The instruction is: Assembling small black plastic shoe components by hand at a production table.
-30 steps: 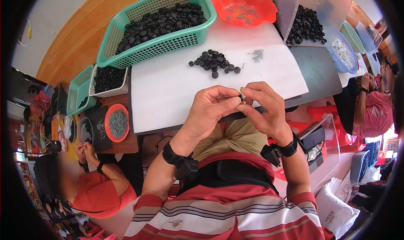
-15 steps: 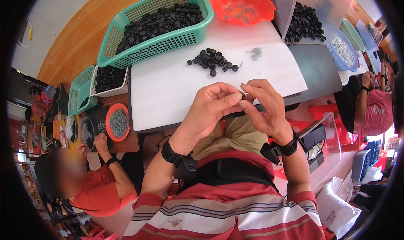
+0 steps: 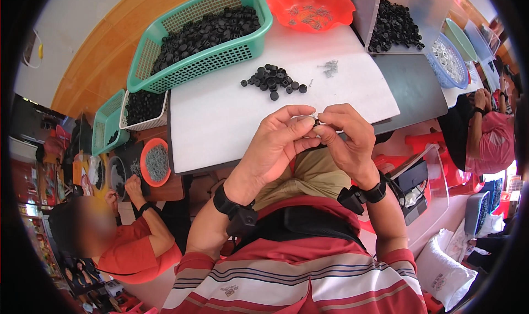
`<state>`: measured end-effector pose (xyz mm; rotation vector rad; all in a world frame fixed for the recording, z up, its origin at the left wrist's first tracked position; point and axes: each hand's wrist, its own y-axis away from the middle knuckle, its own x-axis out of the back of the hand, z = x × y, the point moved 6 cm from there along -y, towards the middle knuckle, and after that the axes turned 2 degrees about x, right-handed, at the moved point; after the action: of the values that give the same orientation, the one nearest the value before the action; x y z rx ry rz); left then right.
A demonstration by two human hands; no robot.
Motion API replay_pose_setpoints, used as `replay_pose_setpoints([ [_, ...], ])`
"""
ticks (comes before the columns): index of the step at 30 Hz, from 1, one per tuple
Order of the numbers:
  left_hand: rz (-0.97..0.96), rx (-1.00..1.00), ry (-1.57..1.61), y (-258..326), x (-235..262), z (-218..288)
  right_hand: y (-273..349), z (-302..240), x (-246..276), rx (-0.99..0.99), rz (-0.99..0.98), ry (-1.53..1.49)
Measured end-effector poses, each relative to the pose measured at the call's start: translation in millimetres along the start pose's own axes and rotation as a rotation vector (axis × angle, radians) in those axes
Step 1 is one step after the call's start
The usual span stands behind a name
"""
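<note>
Over the near edge of the white mat [image 3: 215, 143], my two hands meet fingertip to fingertip. My left hand [image 3: 278, 143] is closed, pinching a small round black knob [image 3: 316, 123] between thumb and fingers. From the other side, my right hand [image 3: 348, 140] is also closed, its thumb and forefinger on the same knob. A thin pale tip, perhaps a screw, shows just above it; the fingers cover most of both. Beyond the hands lies a loose heap of black knobs [image 3: 271, 80]. To its right are a small pile of screws [image 3: 330, 68] and a single screw [image 3: 311, 83].
Behind the heap stands a green basket [image 3: 212, 58] of black parts, beside a red scalloped bowl [image 3: 344, 17] of screws. A clear bin [image 3: 435, 16] with black parts sits at the back right. At left are a white basket [image 3: 149, 124] and a seated co-worker [image 3: 138, 242].
My hands stay together at nearly the same spot, with the fingertips shifted slightly so more of the black knob and the pale tip shows. The view has moved a little.
</note>
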<state>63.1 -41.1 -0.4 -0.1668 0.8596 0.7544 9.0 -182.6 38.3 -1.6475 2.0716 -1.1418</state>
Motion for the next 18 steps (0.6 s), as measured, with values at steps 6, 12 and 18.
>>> replay_pose_setpoints([
  [6, 0.045, -0.040, -0.012, -1.3, -2.9, -2.1, 2.8, -6.4, 0.4, 0.124, 0.094, 0.200],
  [12, 0.081, -0.074, -0.063, -2.5, -5.3, -2.6, 6.6, -6.3, 0.1, 0.205, 0.091, 0.309],
  [18, 0.242, -0.215, -0.441, -7.7, -6.0, 4.0, 8.4, -2.9, 3.4, 0.206, 0.104, 0.385],
])
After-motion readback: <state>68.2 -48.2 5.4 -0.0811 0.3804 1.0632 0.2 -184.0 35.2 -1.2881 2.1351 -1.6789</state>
